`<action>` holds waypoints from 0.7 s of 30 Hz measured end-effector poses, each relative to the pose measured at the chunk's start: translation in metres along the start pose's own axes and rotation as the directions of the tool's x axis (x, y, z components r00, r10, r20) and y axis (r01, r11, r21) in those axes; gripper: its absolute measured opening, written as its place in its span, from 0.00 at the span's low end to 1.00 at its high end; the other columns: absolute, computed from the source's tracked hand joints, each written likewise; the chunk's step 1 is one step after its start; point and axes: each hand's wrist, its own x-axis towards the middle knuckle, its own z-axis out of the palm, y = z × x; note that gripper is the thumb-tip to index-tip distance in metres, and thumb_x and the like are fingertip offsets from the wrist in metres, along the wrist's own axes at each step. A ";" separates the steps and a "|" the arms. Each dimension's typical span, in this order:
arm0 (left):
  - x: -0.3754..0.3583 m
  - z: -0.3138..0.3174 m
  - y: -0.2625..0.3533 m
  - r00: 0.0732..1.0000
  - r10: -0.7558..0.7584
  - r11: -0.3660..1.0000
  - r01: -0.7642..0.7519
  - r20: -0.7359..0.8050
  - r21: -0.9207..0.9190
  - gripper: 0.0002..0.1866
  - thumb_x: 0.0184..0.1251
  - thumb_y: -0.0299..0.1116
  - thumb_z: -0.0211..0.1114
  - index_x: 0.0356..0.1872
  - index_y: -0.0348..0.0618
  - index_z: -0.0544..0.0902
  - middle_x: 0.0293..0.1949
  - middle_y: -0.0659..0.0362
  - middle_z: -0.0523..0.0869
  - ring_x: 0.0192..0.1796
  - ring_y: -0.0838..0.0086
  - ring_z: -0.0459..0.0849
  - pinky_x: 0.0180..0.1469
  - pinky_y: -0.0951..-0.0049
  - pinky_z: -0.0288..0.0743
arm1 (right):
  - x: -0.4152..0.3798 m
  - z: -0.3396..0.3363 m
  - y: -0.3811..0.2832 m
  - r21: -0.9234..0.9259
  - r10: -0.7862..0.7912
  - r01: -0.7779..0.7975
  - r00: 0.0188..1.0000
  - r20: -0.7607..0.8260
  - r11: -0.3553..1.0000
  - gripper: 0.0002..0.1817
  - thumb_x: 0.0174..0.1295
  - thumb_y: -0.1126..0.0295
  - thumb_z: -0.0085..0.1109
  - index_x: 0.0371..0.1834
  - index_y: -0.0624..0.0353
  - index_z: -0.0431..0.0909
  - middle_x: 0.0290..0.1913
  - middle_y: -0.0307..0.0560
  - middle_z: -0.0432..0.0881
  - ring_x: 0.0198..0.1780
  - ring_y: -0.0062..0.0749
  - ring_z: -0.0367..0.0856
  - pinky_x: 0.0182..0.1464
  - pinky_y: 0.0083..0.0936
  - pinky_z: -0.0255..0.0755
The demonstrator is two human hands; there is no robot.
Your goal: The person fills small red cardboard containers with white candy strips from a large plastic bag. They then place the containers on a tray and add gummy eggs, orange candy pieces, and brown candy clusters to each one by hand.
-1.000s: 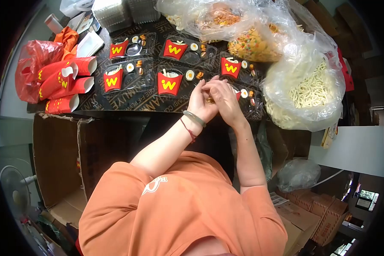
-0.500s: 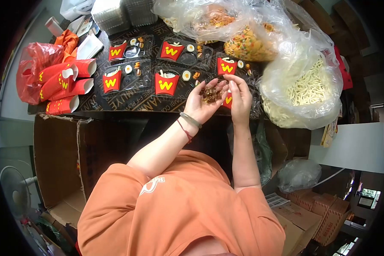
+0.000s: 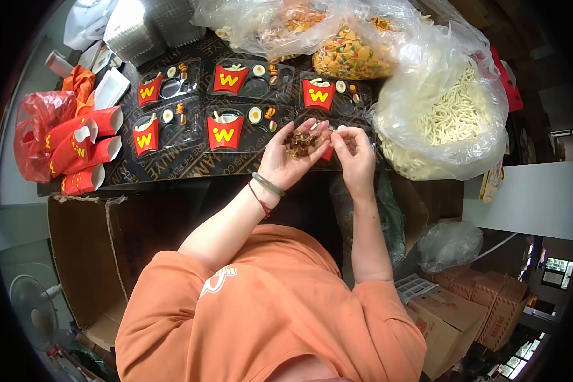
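My left hand [image 3: 286,156] is palm up and cupped, holding a small pile of shiny brown translucent pieces [image 3: 301,144]. Just right of its fingertips, my right hand [image 3: 355,156] has thumb and fingers pinched together; what is between them is too small to make out. Both hands are over the table's front edge, partly covering a red fries carton behind them. Beyond them lie clear plastic trays [image 3: 194,139] with red fries cartons [image 3: 224,133] bearing a yellow W, small fried eggs [image 3: 254,115] and tiny burger and hot-dog shapes [image 3: 269,118].
At right, a clear bag [image 3: 388,143] holds pale fry-like sticks [image 3: 455,114]. A bag of colourful pieces [image 3: 350,54] lies behind. Red cartons [image 3: 83,149] and a red bag [image 3: 35,124] sit at left, near stacked clear trays [image 3: 134,28]. Cardboard boxes [image 3: 445,318] stand lower right.
The right fingers have closed into a pinch and drawn slightly away from the left fingertips. The left hand still holds the brown pieces. The whole view has shifted, with the table items farther left.
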 end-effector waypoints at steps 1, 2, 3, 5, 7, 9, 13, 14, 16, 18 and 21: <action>0.001 0.000 -0.002 1.000 -0.015 1.000 0.015 -0.026 0.000 0.22 0.79 0.40 0.45 0.58 0.32 0.75 0.60 0.41 0.77 0.65 0.52 0.75 0.71 0.50 0.65 | 0.003 -0.002 -0.003 -0.117 -0.076 0.077 0.997 0.011 0.990 0.05 0.66 0.76 0.59 0.43 0.65 0.78 0.40 0.44 0.83 0.39 0.27 0.82 0.46 0.23 0.77; 0.003 -0.004 -0.002 0.999 -0.022 1.000 0.022 -0.030 0.002 0.22 0.79 0.40 0.45 0.58 0.32 0.75 0.60 0.41 0.77 0.65 0.52 0.75 0.71 0.50 0.65 | 0.005 -0.004 -0.005 -0.231 -0.149 0.152 0.988 0.031 0.961 0.06 0.65 0.77 0.60 0.44 0.65 0.78 0.40 0.45 0.84 0.39 0.30 0.83 0.46 0.26 0.77; 0.004 -0.010 0.000 0.997 -0.076 0.997 0.076 -0.003 0.031 0.22 0.79 0.41 0.45 0.58 0.33 0.75 0.58 0.42 0.79 0.62 0.53 0.77 0.70 0.50 0.66 | 0.010 -0.008 -0.007 -0.232 -0.146 0.147 0.989 0.022 0.961 0.06 0.65 0.77 0.60 0.44 0.65 0.78 0.40 0.45 0.84 0.39 0.30 0.83 0.46 0.26 0.77; 0.006 -0.014 -0.001 0.992 -0.128 0.988 0.129 -0.022 0.086 0.22 0.79 0.41 0.47 0.59 0.34 0.76 0.52 0.46 0.82 0.55 0.57 0.80 0.69 0.51 0.68 | 0.016 -0.017 -0.008 -0.518 -0.423 0.542 0.841 0.339 0.662 0.10 0.61 0.77 0.62 0.46 0.62 0.79 0.41 0.48 0.84 0.43 0.40 0.82 0.48 0.33 0.76; 0.005 -0.014 0.002 0.991 -0.133 0.984 0.135 -0.020 0.115 0.22 0.79 0.41 0.47 0.60 0.34 0.76 0.52 0.46 0.82 0.55 0.57 0.80 0.68 0.52 0.68 | 0.015 -0.021 -0.008 -0.500 -0.408 0.551 0.834 0.372 0.668 0.11 0.57 0.77 0.63 0.44 0.61 0.80 0.42 0.49 0.83 0.46 0.47 0.80 0.49 0.38 0.74; 0.003 -0.012 0.001 0.991 -0.130 0.981 0.131 -0.017 0.140 0.22 0.79 0.41 0.47 0.60 0.35 0.76 0.52 0.47 0.82 0.54 0.58 0.80 0.68 0.53 0.69 | 0.011 -0.023 -0.008 -0.543 -0.404 0.564 0.825 0.395 0.622 0.10 0.57 0.76 0.63 0.43 0.61 0.80 0.43 0.48 0.83 0.46 0.46 0.80 0.49 0.38 0.74; 0.003 -0.010 -0.008 0.989 -0.120 0.977 0.133 -0.087 0.168 0.23 0.79 0.41 0.46 0.62 0.33 0.75 0.53 0.47 0.82 0.56 0.58 0.80 0.67 0.54 0.70 | 0.001 -0.024 -0.003 -0.592 -0.346 0.467 0.884 0.314 0.657 0.10 0.58 0.77 0.62 0.44 0.60 0.80 0.44 0.49 0.82 0.43 0.43 0.81 0.47 0.35 0.75; 0.004 -0.010 -0.010 0.989 -0.115 0.978 0.130 -0.096 0.165 0.23 0.79 0.40 0.46 0.61 0.32 0.74 0.54 0.47 0.82 0.56 0.58 0.80 0.67 0.55 0.70 | -0.001 -0.023 -0.001 -0.551 -0.257 0.346 0.938 0.234 0.760 0.10 0.60 0.77 0.62 0.45 0.61 0.80 0.43 0.46 0.83 0.41 0.37 0.81 0.46 0.31 0.75; 0.008 -0.017 -0.010 0.987 -0.147 0.978 0.154 -0.059 0.140 0.23 0.79 0.40 0.45 0.62 0.30 0.74 0.56 0.45 0.80 0.58 0.56 0.79 0.67 0.55 0.71 | -0.004 -0.026 0.005 -0.500 -0.158 0.215 0.975 0.154 0.839 0.09 0.62 0.77 0.61 0.46 0.61 0.80 0.42 0.44 0.83 0.39 0.31 0.82 0.45 0.27 0.75; 0.008 -0.008 -0.015 0.986 -0.165 0.978 0.168 -0.039 0.119 0.23 0.79 0.39 0.45 0.62 0.29 0.72 0.60 0.43 0.77 0.63 0.53 0.76 0.67 0.55 0.72 | -0.008 -0.030 0.012 0.029 0.025 -0.023 0.997 -0.073 0.999 0.08 0.65 0.78 0.60 0.47 0.63 0.78 0.42 0.40 0.82 0.39 0.18 0.80 0.45 0.18 0.74; 0.009 -0.001 -0.014 0.990 -0.123 0.982 0.131 -0.069 0.135 0.22 0.79 0.39 0.46 0.61 0.29 0.72 0.65 0.40 0.73 0.68 0.49 0.72 0.68 0.55 0.71 | -0.013 -0.057 0.023 0.129 -0.035 0.080 0.947 -0.320 0.988 0.10 0.66 0.79 0.60 0.50 0.64 0.76 0.43 0.39 0.80 0.42 0.16 0.77 0.48 0.14 0.72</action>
